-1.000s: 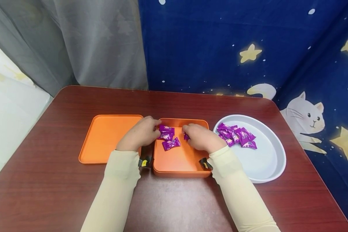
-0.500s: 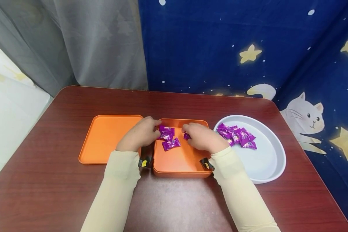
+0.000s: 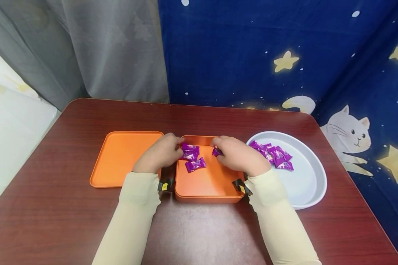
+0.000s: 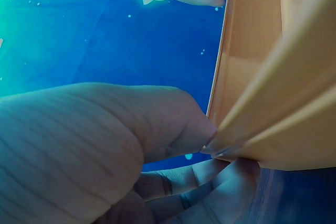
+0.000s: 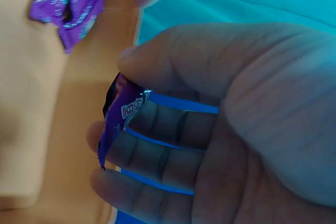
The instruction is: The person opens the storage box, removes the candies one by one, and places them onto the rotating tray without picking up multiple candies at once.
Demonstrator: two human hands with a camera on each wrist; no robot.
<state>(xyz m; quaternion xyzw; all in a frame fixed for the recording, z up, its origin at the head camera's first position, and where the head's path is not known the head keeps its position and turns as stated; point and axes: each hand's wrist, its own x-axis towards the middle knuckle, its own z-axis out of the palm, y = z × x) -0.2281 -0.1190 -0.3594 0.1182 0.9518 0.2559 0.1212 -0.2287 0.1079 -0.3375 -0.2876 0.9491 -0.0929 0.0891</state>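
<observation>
My left hand (image 3: 159, 151) is at the left wall of an orange box (image 3: 212, 186). In the left wrist view, its thumb and fingers pinch the box's rim (image 4: 223, 93). Inside the box, at its left, lie several purple-wrapped candies (image 3: 195, 165). My right hand (image 3: 240, 154) is over the box's right part. Between thumb and fingers it pinches a single wrapped candy (image 5: 123, 106), of which only one end shows in the head view.
To the left lies a flat orange lid (image 3: 126, 158). A round white tray (image 3: 302, 191) with several more purple candies (image 3: 278, 156) stands to the right. All of it is on a dark red wooden table (image 3: 199, 232), with curtains behind.
My right hand has shifted slightly to the right and away from me, with the candy still pinched. The left hand stays at the box's rim.
</observation>
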